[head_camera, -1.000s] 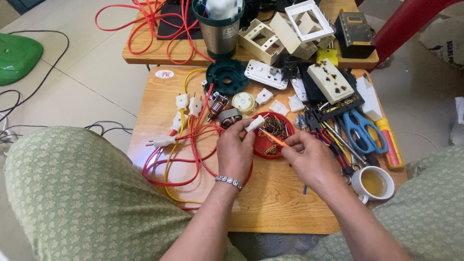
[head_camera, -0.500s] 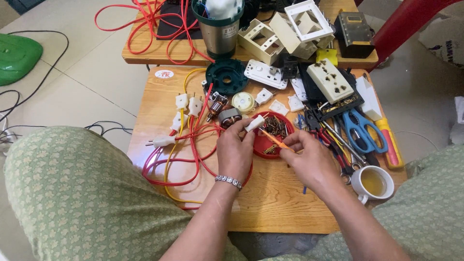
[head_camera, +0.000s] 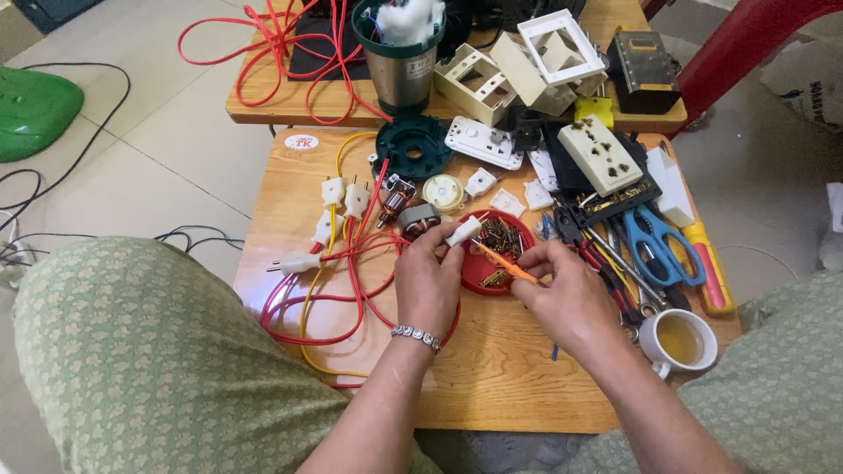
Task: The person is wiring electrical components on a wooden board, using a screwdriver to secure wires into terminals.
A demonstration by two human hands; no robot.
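The left hand pinches a small white plug between thumb and fingertips, the fingers closed on its lower end so that its metal pins point up and to the right. The right hand has its fingers closed around a thin orange screwdriver, whose tip points toward the plug, close to the left fingertips. Both hands meet over a round red lid full of small screws, which lies directly under and just beyond the fingertips on the wooden table.

Left of the left fingers, red wire and yellow wire loop across the table, and the red loops run under the left wrist, which wears a silver bracelet. More white plugs lie at the far ends of these wires. Just beyond the left fingers sit a small motor core and a round pale-yellow part, with a dark green ring farther off.

Right of the right fingers, a crowd of tools lies close: blue-handled scissors and a red and yellow screwdriver. A white cup of tea stands just beside the right wrist. Beyond the tools lies a cream socket block.
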